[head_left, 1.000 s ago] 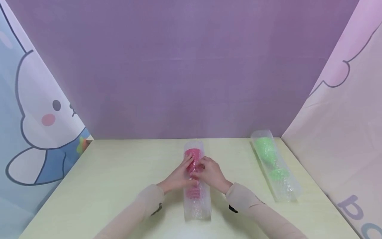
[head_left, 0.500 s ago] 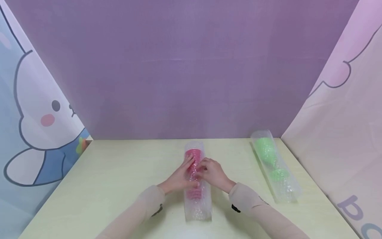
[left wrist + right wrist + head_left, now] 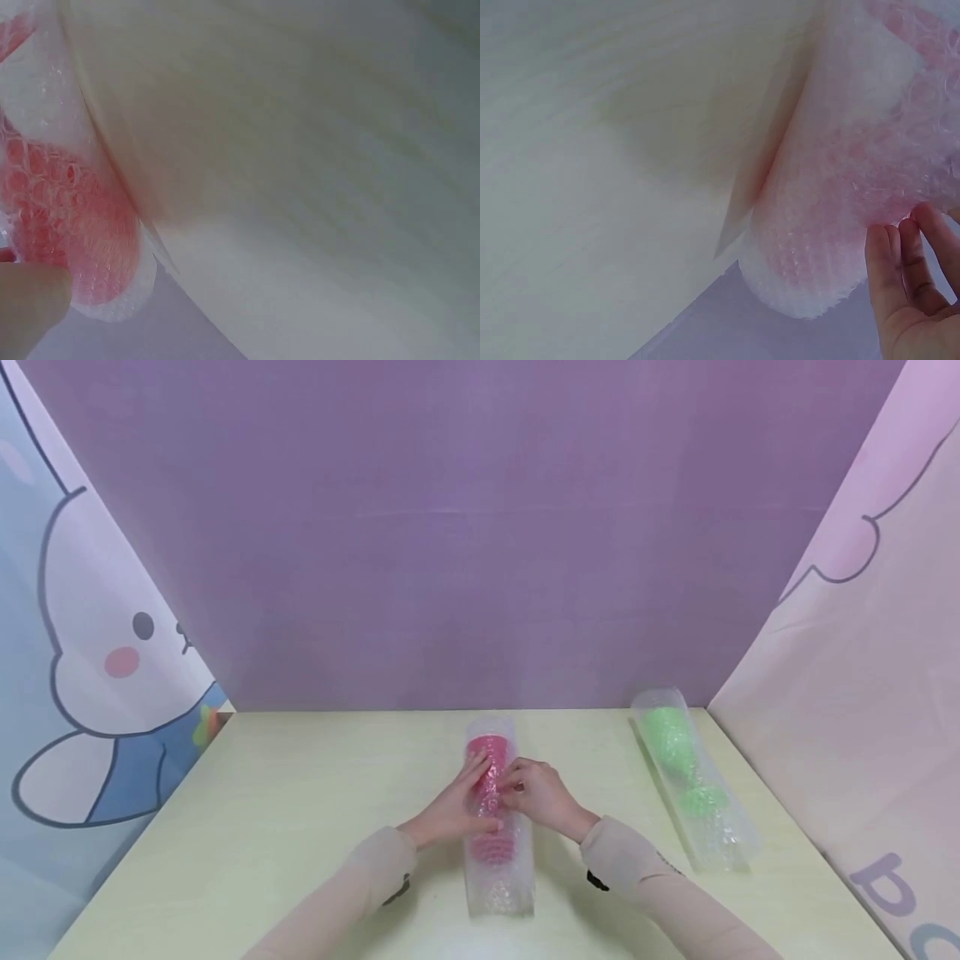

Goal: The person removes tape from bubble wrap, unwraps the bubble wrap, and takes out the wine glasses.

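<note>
A pink object [image 3: 492,850] lies lengthwise on the table inside a roll of bubble wrap [image 3: 501,897], its exact kind blurred by the plastic. My left hand [image 3: 447,812] rests across the roll from the left, fingers extended over the upper pink part and thumb lower down. From the right, my right hand [image 3: 546,795] pinches the wrap on top of the roll. The right wrist view shows those fingertips [image 3: 877,240] gathered at the bubble wrap [image 3: 802,296]. In the left wrist view, only a bit of the left hand [image 3: 30,307] shows beside the pink part [image 3: 101,251].
A similar bubble-wrapped green object [image 3: 671,739] lies slanted at the right of the pale table [image 3: 315,777]. Behind the table stands a purple backdrop [image 3: 480,543]. Printed cloth panels [image 3: 112,693] enclose both sides.
My right hand has drawn slightly to the right, its fingertips bunching together on the wrap. The left hand and the roll stay almost in place.
</note>
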Action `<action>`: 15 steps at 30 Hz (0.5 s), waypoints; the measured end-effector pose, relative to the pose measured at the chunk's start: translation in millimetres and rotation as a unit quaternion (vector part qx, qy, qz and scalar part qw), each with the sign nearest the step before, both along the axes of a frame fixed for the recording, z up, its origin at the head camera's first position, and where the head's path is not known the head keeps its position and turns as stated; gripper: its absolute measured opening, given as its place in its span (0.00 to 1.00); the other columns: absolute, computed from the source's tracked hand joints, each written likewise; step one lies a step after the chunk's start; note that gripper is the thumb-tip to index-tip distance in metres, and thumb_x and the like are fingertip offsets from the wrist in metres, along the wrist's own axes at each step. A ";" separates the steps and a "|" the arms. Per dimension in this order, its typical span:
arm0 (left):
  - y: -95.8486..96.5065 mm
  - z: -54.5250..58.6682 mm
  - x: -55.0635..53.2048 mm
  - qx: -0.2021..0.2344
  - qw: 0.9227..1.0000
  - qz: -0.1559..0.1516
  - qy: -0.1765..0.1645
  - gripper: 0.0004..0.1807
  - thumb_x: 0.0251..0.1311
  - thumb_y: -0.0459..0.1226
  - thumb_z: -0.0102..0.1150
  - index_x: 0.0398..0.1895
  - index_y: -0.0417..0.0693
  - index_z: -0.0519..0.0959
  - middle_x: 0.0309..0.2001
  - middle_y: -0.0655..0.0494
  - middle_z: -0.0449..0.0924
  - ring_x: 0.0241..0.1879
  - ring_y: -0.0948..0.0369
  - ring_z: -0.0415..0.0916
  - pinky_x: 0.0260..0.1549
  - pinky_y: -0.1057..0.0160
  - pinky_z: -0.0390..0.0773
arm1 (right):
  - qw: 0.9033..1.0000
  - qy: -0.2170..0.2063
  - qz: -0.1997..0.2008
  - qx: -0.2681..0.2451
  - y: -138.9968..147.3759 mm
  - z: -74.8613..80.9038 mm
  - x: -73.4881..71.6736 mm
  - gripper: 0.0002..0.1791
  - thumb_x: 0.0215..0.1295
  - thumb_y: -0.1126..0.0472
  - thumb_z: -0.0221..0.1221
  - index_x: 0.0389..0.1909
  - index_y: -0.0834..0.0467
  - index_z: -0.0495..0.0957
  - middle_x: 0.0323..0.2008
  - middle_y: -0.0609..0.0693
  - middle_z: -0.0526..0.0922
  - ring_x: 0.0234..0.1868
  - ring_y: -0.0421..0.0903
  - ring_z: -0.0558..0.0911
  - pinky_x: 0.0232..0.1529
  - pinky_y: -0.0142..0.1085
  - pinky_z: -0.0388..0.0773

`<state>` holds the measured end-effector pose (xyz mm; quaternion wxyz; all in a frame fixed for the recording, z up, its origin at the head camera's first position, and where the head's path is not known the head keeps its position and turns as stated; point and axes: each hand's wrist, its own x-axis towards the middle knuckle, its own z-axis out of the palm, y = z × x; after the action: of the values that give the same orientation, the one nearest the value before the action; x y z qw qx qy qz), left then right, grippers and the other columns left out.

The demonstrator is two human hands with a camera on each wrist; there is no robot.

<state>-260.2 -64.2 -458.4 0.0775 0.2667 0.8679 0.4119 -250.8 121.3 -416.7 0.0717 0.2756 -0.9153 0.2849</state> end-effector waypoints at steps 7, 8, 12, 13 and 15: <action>-0.4 -0.2 0.9 -0.002 1.000 0.000 0.004 0.56 0.45 0.52 0.67 0.72 0.51 0.43 0.74 0.61 0.31 0.72 0.55 0.29 0.67 0.44 0.46 | 1.000 -0.005 -0.002 0.022 -1.1 -1.2 -0.8 0.09 0.49 0.62 0.66 0.34 0.57 0.84 0.36 0.49 0.82 0.38 0.44 0.80 0.39 0.36 0.80; -0.5 -0.1 1.3 -0.001 1.000 0.000 0.003 0.56 0.45 0.52 0.67 0.72 0.51 0.43 0.74 0.61 0.31 0.72 0.55 0.29 0.67 0.44 0.46 | 1.000 -0.004 -0.002 0.021 -1.1 -1.6 -0.5 0.09 0.50 0.62 0.66 0.34 0.57 0.84 0.36 0.49 0.83 0.38 0.44 0.81 0.39 0.36 0.80; -0.5 -0.8 1.6 0.001 1.000 -0.001 0.000 0.56 0.45 0.52 0.67 0.72 0.51 0.43 0.74 0.61 0.31 0.72 0.55 0.28 0.67 0.43 0.46 | 1.000 0.015 0.004 0.015 -0.2 -3.2 0.5 0.07 0.50 0.61 0.66 0.32 0.57 0.85 0.35 0.48 0.84 0.37 0.43 0.81 0.40 0.35 0.80; -0.5 -0.8 1.6 0.002 1.000 -0.001 -0.001 0.56 0.45 0.52 0.66 0.72 0.51 0.43 0.74 0.61 0.30 0.72 0.55 0.28 0.67 0.43 0.46 | 1.000 0.021 0.006 0.013 0.0 -3.7 0.6 0.07 0.50 0.62 0.66 0.32 0.57 0.85 0.35 0.48 0.84 0.37 0.43 0.81 0.40 0.36 0.80; -0.7 -1.1 1.6 0.004 1.000 -0.002 0.001 0.56 0.46 0.52 0.66 0.72 0.50 0.43 0.74 0.61 0.30 0.72 0.54 0.28 0.67 0.43 0.46 | 0.999 0.035 0.011 0.014 0.5 -4.8 0.5 0.07 0.51 0.61 0.66 0.32 0.56 0.85 0.35 0.48 0.84 0.38 0.43 0.81 0.42 0.38 0.79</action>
<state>-258.6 -64.9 -459.5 0.0768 0.2692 0.8657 0.4150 -250.4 121.7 -421.5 0.0969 0.2967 -0.9129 0.2632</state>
